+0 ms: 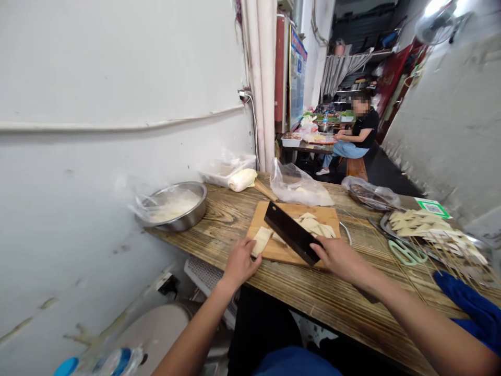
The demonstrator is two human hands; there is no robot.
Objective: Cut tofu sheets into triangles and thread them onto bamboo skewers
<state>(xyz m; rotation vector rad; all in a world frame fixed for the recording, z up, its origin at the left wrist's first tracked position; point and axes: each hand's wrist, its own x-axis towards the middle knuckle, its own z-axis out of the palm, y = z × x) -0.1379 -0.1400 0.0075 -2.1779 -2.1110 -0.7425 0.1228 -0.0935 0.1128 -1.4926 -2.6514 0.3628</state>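
Observation:
My right hand point(335, 254) grips a dark-bladed cleaver point(288, 230), which is tilted above the wooden cutting board point(256, 213). My left hand point(241, 262) pinches the near end of a pale, flat, tofu-like slice point(262, 239) at the board's left side. Right of the blade lie several cut pale pieces point(313, 224), some of them triangular and partly hidden by the cleaver. On the right, a metal tray point(385, 222) carries skewered pale pieces point(426, 227).
A steel bowl point(195, 211) holding pale stuff under plastic stands at the left by the wall. Behind the board are a clear plastic bag point(293, 183) and a pale wrapped roll point(242, 180). Green-handled scissors point(407, 253) and a blue cloth point(465, 297) lie right. Another person point(362, 128) sits farther back.

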